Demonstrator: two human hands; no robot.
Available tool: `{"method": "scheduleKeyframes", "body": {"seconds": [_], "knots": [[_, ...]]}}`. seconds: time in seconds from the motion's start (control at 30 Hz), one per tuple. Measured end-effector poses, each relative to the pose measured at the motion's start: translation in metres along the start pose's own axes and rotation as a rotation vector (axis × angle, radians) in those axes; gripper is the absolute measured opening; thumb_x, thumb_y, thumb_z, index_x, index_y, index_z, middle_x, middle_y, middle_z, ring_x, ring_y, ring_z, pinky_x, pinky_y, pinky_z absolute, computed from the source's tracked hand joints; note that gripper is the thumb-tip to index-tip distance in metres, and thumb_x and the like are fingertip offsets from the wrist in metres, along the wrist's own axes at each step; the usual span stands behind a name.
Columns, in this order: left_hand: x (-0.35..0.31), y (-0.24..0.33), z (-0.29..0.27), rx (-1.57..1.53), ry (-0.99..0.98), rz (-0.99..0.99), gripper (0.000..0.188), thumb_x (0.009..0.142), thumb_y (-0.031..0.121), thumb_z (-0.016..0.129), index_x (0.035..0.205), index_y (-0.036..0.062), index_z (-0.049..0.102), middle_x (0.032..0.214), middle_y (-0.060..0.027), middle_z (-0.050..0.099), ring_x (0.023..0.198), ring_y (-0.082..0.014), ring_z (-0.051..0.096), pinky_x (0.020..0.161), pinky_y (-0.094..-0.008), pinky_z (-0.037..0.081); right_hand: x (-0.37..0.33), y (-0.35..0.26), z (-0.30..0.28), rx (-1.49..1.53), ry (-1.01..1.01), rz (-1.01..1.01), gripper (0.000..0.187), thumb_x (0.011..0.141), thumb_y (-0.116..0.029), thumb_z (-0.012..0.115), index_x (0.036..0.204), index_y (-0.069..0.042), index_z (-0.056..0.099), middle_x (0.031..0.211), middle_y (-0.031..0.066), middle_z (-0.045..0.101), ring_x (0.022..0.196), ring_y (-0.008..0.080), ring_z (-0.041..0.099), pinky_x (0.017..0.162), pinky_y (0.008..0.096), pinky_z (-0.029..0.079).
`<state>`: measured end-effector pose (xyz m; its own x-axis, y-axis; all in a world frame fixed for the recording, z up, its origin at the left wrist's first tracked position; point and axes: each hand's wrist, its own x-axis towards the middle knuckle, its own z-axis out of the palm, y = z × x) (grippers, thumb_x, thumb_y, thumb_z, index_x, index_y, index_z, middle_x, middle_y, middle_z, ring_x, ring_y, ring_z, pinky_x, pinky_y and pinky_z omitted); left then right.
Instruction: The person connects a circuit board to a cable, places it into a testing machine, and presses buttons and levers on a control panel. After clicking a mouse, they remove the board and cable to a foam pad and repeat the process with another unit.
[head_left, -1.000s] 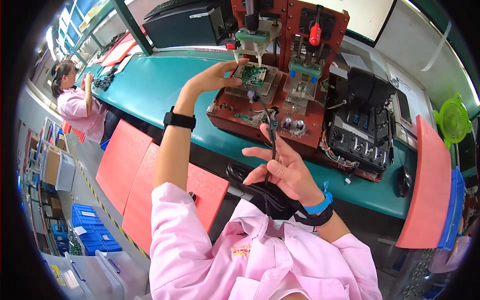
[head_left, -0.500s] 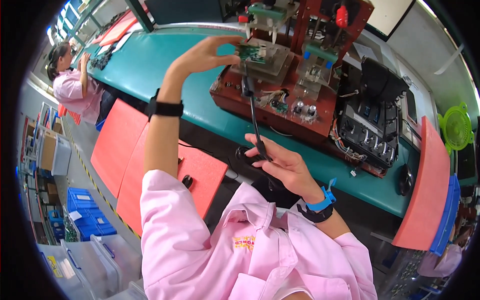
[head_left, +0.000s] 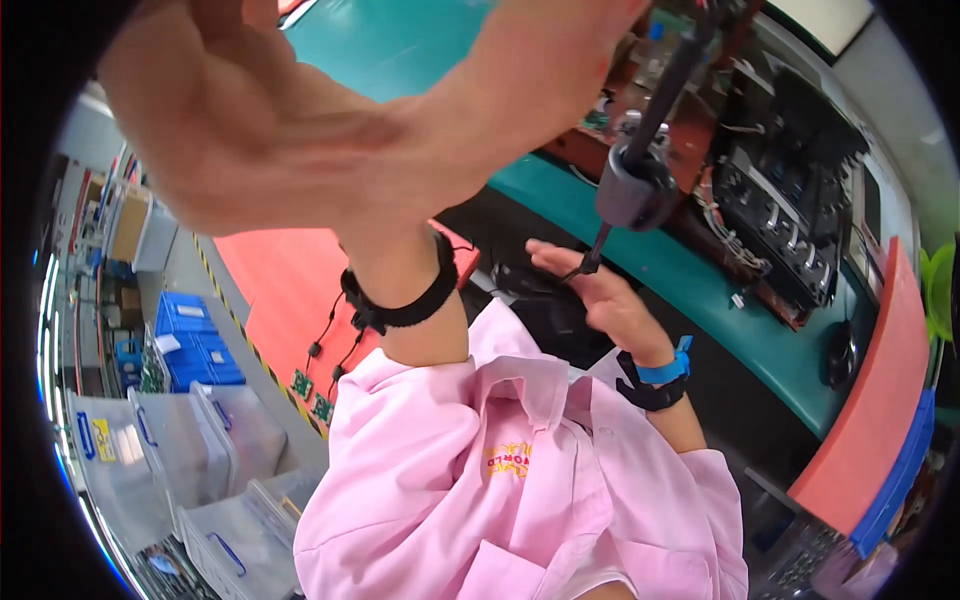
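My left hand (head_left: 330, 140) looms large and blurred at the upper left, raised close to the camera. Its fingertips run past the top edge, so I cannot tell what they hold. A black cable (head_left: 678, 85) with a thick grey-black cylindrical bead (head_left: 636, 188) slants down from the upper right, beside the left fingers. Lower down, the cable reaches my right hand (head_left: 615, 300), passing between its nearly straight fingers, which lie close together around it. Two small green circuit boards (head_left: 302, 383) on black leads lie at the edge of the pink-red foam sheet (head_left: 285, 275).
The green bench (head_left: 730, 330) carries a red fixture (head_left: 675, 145), partly hidden, and a black device with levers (head_left: 775, 215). A black mouse (head_left: 841, 355) is beside an upright pink-red foam sheet (head_left: 860, 410). Blue bins (head_left: 205, 355) and clear boxes (head_left: 170, 435) stand at left.
My left hand has come up from the fixture toward the camera, and the cable and bead have risen with it. The board it held is out of sight. My right hand has shifted slightly right.
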<state>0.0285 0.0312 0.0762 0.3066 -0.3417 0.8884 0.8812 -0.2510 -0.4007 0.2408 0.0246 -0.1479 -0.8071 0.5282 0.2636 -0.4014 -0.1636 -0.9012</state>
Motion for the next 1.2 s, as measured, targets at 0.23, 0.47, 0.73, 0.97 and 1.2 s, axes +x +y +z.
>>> {"method": "scheduleKeyframes", "body": {"seconds": [0.23,0.47,0.73,0.97,1.2], "knots": [[0.008,0.0,-0.028,0.333,0.057,-0.133,0.033,0.066,0.025,0.074,0.069,-0.0051,0.061,0.072,-0.0121,0.06,0.063,-0.0185,0.056,0.056,-0.0291,0.045,-0.021,0.012,0.005,-0.31,-0.039,0.231,0.076,0.068,-0.028,0.074,0.133,-0.01,0.039,0.107,0.0122,0.061,0.1,0.0244,0.058,0.091,0.0363,0.042],[0.03,0.005,-0.16,0.385,0.06,-0.178,0.042,0.061,0.003,0.079,0.092,-0.0124,0.056,0.074,-0.0142,0.059,0.064,-0.0185,0.057,0.057,-0.0282,0.05,0.014,0.027,0.045,-0.35,-0.34,0.215,0.075,0.066,-0.028,0.072,0.129,-0.002,0.039,0.103,0.0159,0.061,0.094,0.0244,0.06,0.084,0.034,0.045],[0.039,0.022,-0.316,1.237,-0.514,-0.16,0.052,0.063,0.019,0.084,0.102,-0.0032,0.058,0.099,-0.0107,0.057,0.082,-0.0187,0.061,0.076,-0.0304,0.051,0.073,0.083,0.11,-0.761,-0.723,0.088,0.034,0.067,-0.018,0.063,0.099,-0.006,0.059,0.08,0.0164,0.062,0.075,0.0353,0.06,0.065,0.0437,0.046],[-0.079,0.026,-0.439,1.341,-0.832,-0.897,0.061,0.066,0.032,0.08,0.109,-0.0003,0.051,0.099,-0.0112,0.054,0.085,-0.0212,0.055,0.076,-0.0346,0.046,0.18,0.123,0.089,-1.28,-0.547,-0.063,0.02,0.07,-0.007,0.058,0.09,-0.008,0.059,0.086,0.0142,0.063,0.084,0.0351,0.06,0.067,0.0471,0.047],[-0.215,0.008,-0.488,1.433,-1.13,-1.352,0.065,0.066,0.038,0.075,0.109,0.0005,0.045,0.103,-0.0159,0.052,0.093,-0.0312,0.055,0.077,-0.0398,0.046,0.281,0.176,0.112,-1.482,-0.577,-0.291,0.02,0.072,-0.005,0.058,0.09,-0.011,0.061,0.084,0.0113,0.06,0.083,0.0325,0.059,0.065,0.0433,0.047]]}}
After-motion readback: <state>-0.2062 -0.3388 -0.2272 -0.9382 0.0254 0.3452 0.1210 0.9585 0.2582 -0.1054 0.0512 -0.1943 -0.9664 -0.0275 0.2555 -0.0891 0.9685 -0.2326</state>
